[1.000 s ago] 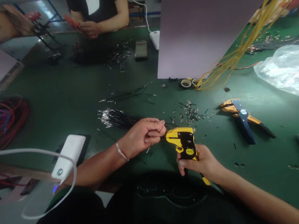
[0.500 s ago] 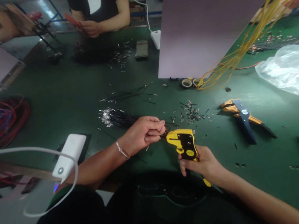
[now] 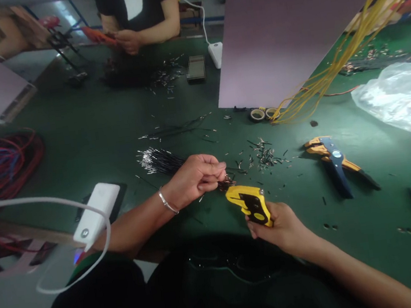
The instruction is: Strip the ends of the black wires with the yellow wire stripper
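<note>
My left hand [image 3: 204,174] is closed on a bundle of thin black wires [image 3: 164,162], whose silvery ends fan out to the left. Bare copper ends [image 3: 226,183] poke out to the right below its fingertips. My right hand [image 3: 280,222] is wrapped round the handles of a yellow and black wire stripper [image 3: 248,203]. The tool's jaws lie just below and right of the copper ends; whether they touch cannot be made out. Small black insulation scraps [image 3: 266,155] lie beyond the tool.
A blue and orange wire stripper [image 3: 336,157] lies on the right. Tape rolls [image 3: 257,115] sit by a pale panel [image 3: 273,39], with yellow wires [image 3: 352,59] hanging beside it. A white power bank [image 3: 97,211] and red wires [image 3: 6,165] are left. Another person [image 3: 138,21] works opposite.
The yellow wire stripper has tilted and drawn down slightly from the left fingers, so more of the copper ends shows. My left hand keeps its hold on the wires.
</note>
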`<state>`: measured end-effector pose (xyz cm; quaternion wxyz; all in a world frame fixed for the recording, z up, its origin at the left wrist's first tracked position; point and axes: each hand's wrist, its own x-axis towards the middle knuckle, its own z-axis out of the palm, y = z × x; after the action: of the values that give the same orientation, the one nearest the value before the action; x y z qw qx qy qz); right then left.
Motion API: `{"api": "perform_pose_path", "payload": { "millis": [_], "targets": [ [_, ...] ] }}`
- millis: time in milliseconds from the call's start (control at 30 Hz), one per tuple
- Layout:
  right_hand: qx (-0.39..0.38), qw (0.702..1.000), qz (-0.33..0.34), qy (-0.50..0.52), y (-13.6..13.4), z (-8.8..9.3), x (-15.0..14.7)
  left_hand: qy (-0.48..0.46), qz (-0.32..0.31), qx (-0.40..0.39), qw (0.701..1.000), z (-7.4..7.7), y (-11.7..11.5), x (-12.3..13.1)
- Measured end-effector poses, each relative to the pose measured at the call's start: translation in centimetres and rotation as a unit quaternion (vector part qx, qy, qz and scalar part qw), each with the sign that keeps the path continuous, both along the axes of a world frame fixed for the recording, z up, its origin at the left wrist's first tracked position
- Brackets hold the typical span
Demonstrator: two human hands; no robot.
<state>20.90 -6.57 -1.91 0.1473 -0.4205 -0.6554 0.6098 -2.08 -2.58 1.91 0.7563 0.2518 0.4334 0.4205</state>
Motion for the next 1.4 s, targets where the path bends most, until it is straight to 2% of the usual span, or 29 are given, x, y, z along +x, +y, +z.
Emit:
{"api": "perform_pose_path", "payload": {
  "millis": [167, 400, 633, 900, 1000, 1167, 1400],
  "targets": [
    [-0.093, 0.995, 0.013, 0.023, 0.1, 0.4, -0.1, 0.006, 0.009, -0.005, 1.0, 0.0, -0.2, 0.0],
    [-0.155, 0.986, 0.062, 0.023, 0.9, 1.8, -0.5, 0.013, 0.012, -0.003, 1.0, 0.1, -0.2, 0.1],
    [-0.217, 0.97, 0.084, 0.075, 1.2, 1.1, -0.1, 0.01, 0.007, -0.009, 1.0, -0.1, -0.1, 0.3],
    [-0.201, 0.951, 0.032, 0.235, 2.5, -0.3, 1.1, 0.009, 0.043, 0.024, 0.999, 0.6, 0.4, -0.5],
    [-0.203, 0.95, 0.025, 0.234, 2.9, -0.7, 1.2, 0.009, 0.022, 0.023, 0.999, 0.7, 0.3, -0.2],
    [-0.221, 0.943, 0.037, 0.245, 2.9, -1.1, 0.9, 0.013, 0.022, 0.021, 0.999, 0.6, 0.1, -0.1],
    [-0.216, 0.944, 0.033, 0.246, 2.7, -1.2, 0.6, 0.006, 0.065, 0.028, 0.997, 0.2, 0.1, -0.2]
  ]
}}
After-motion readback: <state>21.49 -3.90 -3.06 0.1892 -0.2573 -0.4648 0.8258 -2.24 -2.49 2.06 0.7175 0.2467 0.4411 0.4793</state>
